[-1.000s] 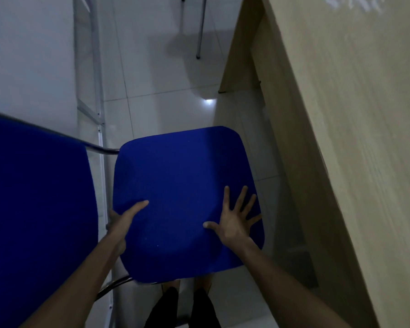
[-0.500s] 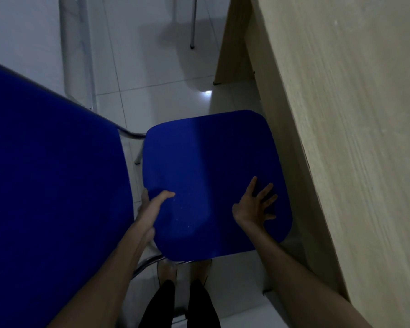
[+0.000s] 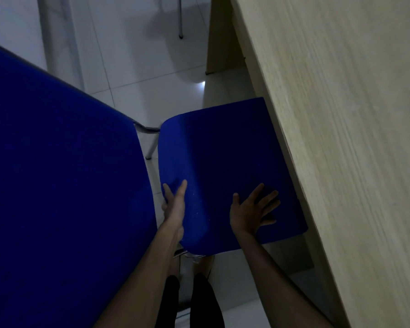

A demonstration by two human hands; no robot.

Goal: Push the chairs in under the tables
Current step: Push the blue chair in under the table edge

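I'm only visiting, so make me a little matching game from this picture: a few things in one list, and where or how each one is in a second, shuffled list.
Things:
1. left hand
2. right hand
3. blue seat
4. wooden table
5. metal chair leg

Places or states:
A. partly tucked under the table's edge
B. flat on top of the seat, fingers spread
C. fills the right side of the view
D. gripping the seat's left edge
E. on the tiled floor between the two blue cushions

Pairs: 1-D, 2-B, 3-A, 4-C, 5-E
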